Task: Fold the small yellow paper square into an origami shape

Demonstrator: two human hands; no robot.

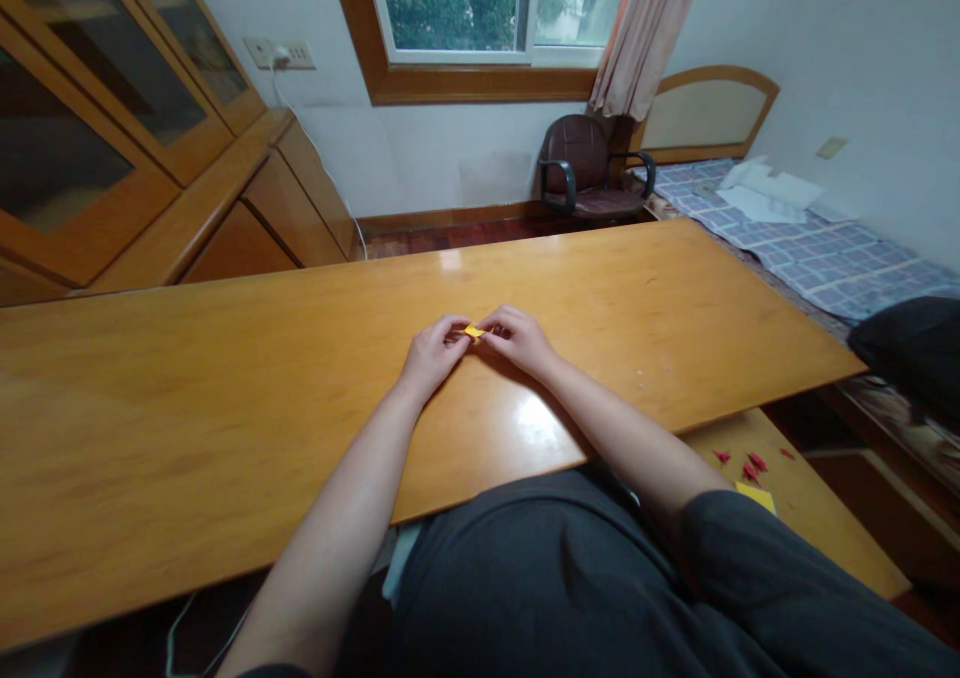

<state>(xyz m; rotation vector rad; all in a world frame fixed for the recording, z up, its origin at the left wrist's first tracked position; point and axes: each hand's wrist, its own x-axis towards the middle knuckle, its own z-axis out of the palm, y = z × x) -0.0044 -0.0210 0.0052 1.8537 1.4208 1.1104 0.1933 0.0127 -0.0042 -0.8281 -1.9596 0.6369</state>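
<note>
Between my two hands, just above or on the wooden table (285, 398), is a small piece of folded yellow paper (474, 332). My left hand (439, 351) pinches its left side with thumb and fingers. On the other side, my right hand (521, 338) grips the paper's right edge, fingers curled toward the thumb. Much of the paper is covered by the fingertips, so its exact folded shape cannot be made out.
A lower wooden surface (817, 518) at the right holds several small red folded pieces (752, 468) and a yellow paper stack (756, 498). Beyond the table stand a brown armchair (581, 163) and a bed (840, 228). A black bag (911, 358) lies at far right; a cabinet (247, 208) is left.
</note>
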